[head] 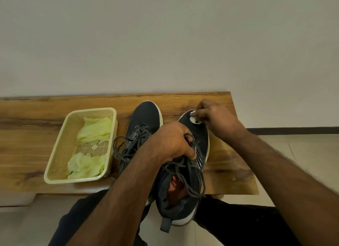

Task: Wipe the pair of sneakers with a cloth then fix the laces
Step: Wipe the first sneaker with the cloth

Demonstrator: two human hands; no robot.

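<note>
Two dark navy sneakers with white soles and loose grey laces sit on a wooden bench (229, 165). The left sneaker (145, 117) lies flat beside the basket. My left hand (174, 141) grips the right sneaker (200, 135) over its laced middle, its heel sticking out past the bench edge toward me. My right hand (214, 117) pinches a small white cloth (194, 118) and presses it on that sneaker's toe.
A cream plastic basket (60, 141) with two crumpled pale green cloths (95, 130) stands on the bench's left part. A plain wall rises right behind the bench. My dark-trousered legs are below the front edge, with tiled floor at the right.
</note>
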